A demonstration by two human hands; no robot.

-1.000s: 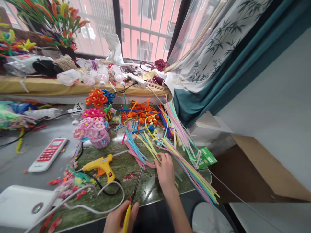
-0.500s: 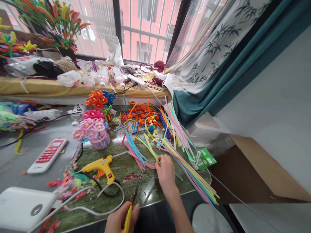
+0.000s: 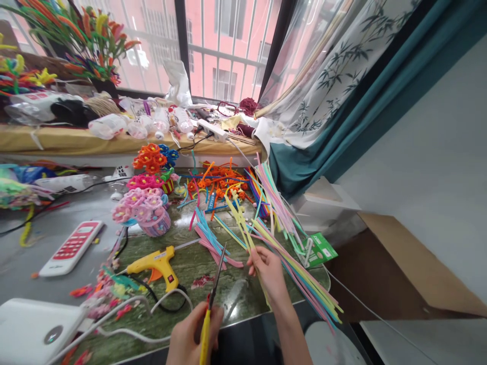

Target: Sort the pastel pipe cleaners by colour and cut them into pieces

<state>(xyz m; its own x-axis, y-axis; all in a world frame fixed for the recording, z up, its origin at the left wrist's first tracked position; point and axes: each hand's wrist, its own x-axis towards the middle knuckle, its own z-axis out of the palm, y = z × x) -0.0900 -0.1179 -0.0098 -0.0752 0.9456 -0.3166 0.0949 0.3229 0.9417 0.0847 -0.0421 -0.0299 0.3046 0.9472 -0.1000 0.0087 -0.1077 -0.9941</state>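
Note:
Near the bottom centre, my left hand [image 3: 194, 332] is closed around yellow-handled scissors [image 3: 205, 337], whose blades point up and away over the table. To its right, my right hand [image 3: 268, 268] pinches several yellow pipe cleaners [image 3: 242, 223] that run from under the palm toward the back. Short blue and pink pipe cleaners [image 3: 213, 241] lie just beyond the scissor tips. A long bundle of yellow, blue and pink stems [image 3: 300, 268] lies to the right of my right hand.
A yellow glue gun [image 3: 160, 263] with cables lies left of the scissors. Behind it stand pipe-cleaner flower pots [image 3: 154, 223]. Further left are a red-and-white remote [image 3: 72, 248] and a white device [image 3: 36, 329]. A green card [image 3: 321, 248] sits at the table's right edge.
My right hand has lifted the yellow pipe cleaners and moved slightly right and nearer with them. My left hand and the scissors have shifted a little up and right.

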